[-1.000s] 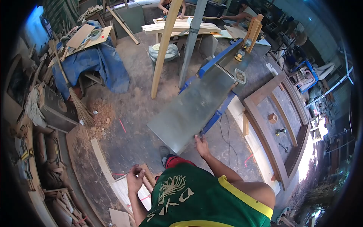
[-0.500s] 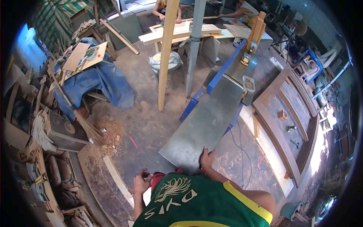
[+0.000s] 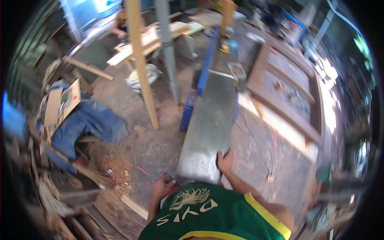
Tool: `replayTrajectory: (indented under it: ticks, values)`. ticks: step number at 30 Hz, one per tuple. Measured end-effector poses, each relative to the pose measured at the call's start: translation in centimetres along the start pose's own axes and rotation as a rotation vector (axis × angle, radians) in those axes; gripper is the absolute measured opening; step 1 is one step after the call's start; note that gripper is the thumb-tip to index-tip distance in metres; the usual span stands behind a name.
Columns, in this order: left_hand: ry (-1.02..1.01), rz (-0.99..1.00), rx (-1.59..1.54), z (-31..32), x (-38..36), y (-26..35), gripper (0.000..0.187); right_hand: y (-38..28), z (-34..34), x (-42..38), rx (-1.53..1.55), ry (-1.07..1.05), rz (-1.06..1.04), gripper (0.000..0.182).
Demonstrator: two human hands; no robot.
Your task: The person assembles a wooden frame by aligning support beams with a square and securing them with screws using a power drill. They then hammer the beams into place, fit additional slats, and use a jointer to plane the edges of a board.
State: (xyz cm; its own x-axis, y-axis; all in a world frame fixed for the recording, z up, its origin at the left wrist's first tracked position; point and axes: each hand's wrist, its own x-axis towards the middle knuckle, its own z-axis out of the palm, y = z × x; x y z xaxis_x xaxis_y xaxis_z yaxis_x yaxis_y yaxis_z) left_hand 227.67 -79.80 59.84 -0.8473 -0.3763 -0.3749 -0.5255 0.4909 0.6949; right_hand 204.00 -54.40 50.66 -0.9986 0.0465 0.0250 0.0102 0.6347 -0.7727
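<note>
A long grey metal machine table [image 3: 206, 130], which looks like a jointer bed on a blue frame [image 3: 187, 114], runs away from my body. My right hand [image 3: 225, 161] is at its near right edge, thumb on the top and fingers beside the edge, as if gripping it. By the near left corner is my left hand [image 3: 162, 186], its fingers loosely bent and apart, with nothing seen in them. Motion blur hides whether it touches the corner. At the far end of the table lie a yellow tool [image 3: 225, 47] and a clear plastic tub [image 3: 237, 71].
A wooden frame [image 3: 286, 110] lies on the right, with a cable [image 3: 256, 138] on the floor nearby. To the left stand a wooden post [image 3: 140, 60], a grey post [image 3: 166, 52], a bucket [image 3: 148, 76] and blue-covered clutter [image 3: 90, 120]. Another person [image 3: 119, 30] is by the boards behind.
The view has swung, so the machine table now points more straight ahead. My left hand has come nearer to its near left corner. My right hand stays at the right edge.
</note>
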Motion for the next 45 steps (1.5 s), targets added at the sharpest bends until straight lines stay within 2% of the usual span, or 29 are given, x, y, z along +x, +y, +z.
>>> replayTrajectory:
  ticks: [2, 5, 7, 10, 12, 13, 15, 16, 18, 25, 27, 28, 29, 30, 32, 34, 36, 38, 40, 42, 43, 45]
  values:
    - [0.014, 0.037, -0.046, -1.2, 1.1, -2.1, 0.053, -2.6, -0.9, 0.1, -0.120, 0.008, 0.122, 0.076]
    - [-0.005, 0.074, -0.049, -3.9, 1.0, -6.3, 0.052, -3.6, 1.2, -0.4, -0.197, 0.112, 0.136, 0.082]
    - [0.006, 0.095, 0.028, -6.2, 1.9, -10.0, 0.053, -5.3, 2.9, -0.1, -0.197, 0.214, 0.222, 0.085]
    - [0.072, 0.054, 0.092, -9.1, 1.6, -13.7, 0.053, -6.8, 3.5, -0.5, -0.358, 0.219, 0.220, 0.078]
    - [0.125, 0.006, 0.113, -11.4, 0.8, -15.4, 0.054, -6.4, 3.9, -0.6, -0.294, 0.281, 0.213, 0.075]
    - [0.147, 0.004, 0.076, -12.2, 0.6, -16.1, 0.054, -7.1, 3.5, -0.9, -0.239, 0.264, 0.246, 0.073]
    - [0.182, 0.002, 0.033, -13.0, 0.2, -17.3, 0.054, -6.0, 3.8, -0.8, -0.236, 0.293, 0.154, 0.074]
    - [0.159, -0.014, 0.041, -13.1, -0.2, -17.8, 0.053, -6.7, 3.8, -1.2, -0.231, 0.288, 0.142, 0.074]
    - [0.147, -0.022, 0.045, -13.4, -0.4, -18.1, 0.053, -8.2, 3.6, -1.2, -0.300, 0.274, 0.247, 0.073]
    - [0.007, -0.039, -0.021, -13.6, -0.7, -19.1, 0.055, -8.3, 4.4, -1.2, -0.416, 0.337, 0.225, 0.066]
    - [-0.055, -0.007, -0.041, -14.2, 0.0, -18.4, 0.054, -11.0, 3.4, -1.6, -0.410, 0.222, 0.361, 0.063]
    - [-0.085, 0.072, -0.125, -14.5, 0.9, -17.4, 0.054, -10.1, 3.8, -1.5, -0.386, 0.303, 0.252, 0.061]
    - [-0.137, 0.152, -0.211, -14.3, 1.7, -16.0, 0.054, -11.9, 2.7, -1.3, -0.426, 0.103, 0.391, 0.071]
    - [-0.230, 0.200, -0.175, -14.7, 2.2, -12.8, 0.054, -10.1, 3.5, -0.5, -0.476, 0.124, 0.391, 0.073]
    - [-0.314, 0.315, -0.546, -15.6, 2.5, -5.5, 0.052, -7.2, 4.9, -0.2, -0.528, 0.208, 0.343, 0.070]
    - [-0.486, 0.817, -0.441, -16.9, 2.2, 3.3, 0.060, -8.3, 4.3, -0.6, -0.502, 0.225, 0.355, 0.066]
    - [-0.762, 1.105, -0.447, -16.9, 1.1, 12.1, 0.081, -8.5, 3.8, -1.0, -0.482, 0.238, 0.360, 0.064]
    - [-0.954, 1.397, -0.547, -14.8, -0.5, 18.3, 0.093, -8.8, 3.9, -1.1, -0.470, 0.242, 0.336, 0.063]
    - [-1.180, 1.528, -0.652, -12.9, -3.0, 23.6, 0.094, -8.6, 3.8, -0.8, -0.500, 0.168, 0.375, 0.069]
    - [-1.317, 1.644, -0.709, -11.1, -5.5, 26.9, 0.095, -9.3, 3.2, -1.1, -0.504, 0.173, 0.379, 0.068]
    - [-1.327, 1.648, -0.708, -10.4, -6.2, 27.9, 0.095, -9.1, 3.4, -1.1, -0.508, 0.163, 0.374, 0.068]
    - [-1.522, 1.655, -0.686, -9.0, -7.2, 29.5, 0.097, -8.9, 3.4, -1.0, -0.520, 0.172, 0.381, 0.067]
